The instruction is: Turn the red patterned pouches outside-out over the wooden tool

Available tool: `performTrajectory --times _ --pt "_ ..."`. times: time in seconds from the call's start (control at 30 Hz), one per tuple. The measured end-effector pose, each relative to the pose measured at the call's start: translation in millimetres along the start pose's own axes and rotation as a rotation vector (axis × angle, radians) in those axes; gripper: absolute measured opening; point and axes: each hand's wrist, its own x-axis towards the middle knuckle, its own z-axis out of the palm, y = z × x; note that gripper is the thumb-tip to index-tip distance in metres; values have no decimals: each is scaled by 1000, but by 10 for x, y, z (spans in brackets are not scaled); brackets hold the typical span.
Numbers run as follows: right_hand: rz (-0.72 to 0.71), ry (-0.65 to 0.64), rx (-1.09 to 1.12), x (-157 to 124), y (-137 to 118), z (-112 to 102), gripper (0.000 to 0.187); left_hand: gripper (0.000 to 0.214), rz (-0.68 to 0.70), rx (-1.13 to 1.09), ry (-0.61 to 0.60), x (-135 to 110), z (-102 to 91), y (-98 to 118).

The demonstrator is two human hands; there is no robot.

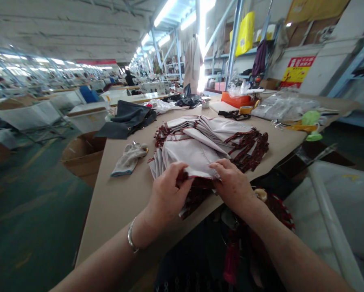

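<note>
The left hand is pinching the near edge of a pale fabric piece, the right hand is gripping farther right: apparently edge-handling. Shifting it is calling for an even pinch, I'd judge, with the dark-trimmed pile crowding close behind. Outward, a glove is lying left on the table, dark cloth is slumping beyond, black straps are sitting behind the pile.
</note>
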Motion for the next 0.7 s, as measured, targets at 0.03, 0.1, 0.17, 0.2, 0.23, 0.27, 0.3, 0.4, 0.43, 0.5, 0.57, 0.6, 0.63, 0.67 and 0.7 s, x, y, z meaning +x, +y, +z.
performTrajectory --times 0.03,0.1,0.17,0.2,0.23,0.27,0.3,0.4,0.43,0.5,0.57,0.6,0.63,0.67,0.7 --pt "34 -7 -35 -17 25 -43 27 28 43 109 -64 -21 -13 -14" --pt "88 6 -50 -69 67 -139 31 30 111 301 -208 -51 -40 -34" --pt "117 38 -38 -155 101 -220 33 24 144 395 -286 -81 -64 -29" --pt "137 44 -31 -214 117 -240 35 21 154 396 -285 -102 -73 -11" --pt "165 37 -19 -282 135 -241 35 19 159 369 -272 -130 -79 18" --pt "202 19 11 -361 155 -220 35 18 161 314 -258 -168 -80 59" --pt "245 -5 85 -450 177 -178 37 17 156 234 -252 -216 -74 111" --pt "386 -32 580 -762 244 23 39 17 88 -116 -279 -400 -12 302" --pt "428 -3 751 -875 261 92 37 18 45 -241 -299 -464 25 365" --pt "486 84 910 -1106 284 192 30 17 -79 -461 -309 -571 116 476" --pt "479 116 813 -1326 291 231 25 15 -270 -652 -281 -633 220 567" --pt "456 95 731 -1429 292 234 25 14 -399 -758 -256 -648 273 607" --pt "431 50 657 -1523 293 233 27 15 -548 -879 -239 -657 327 647" --pt "411 -5 603 -1610 297 234 29 16 -708 -1010 -244 -664 383 685" --pt "405 -62 577 -1687 306 239 29 19 -866 -1139 -272 -676 441 721"
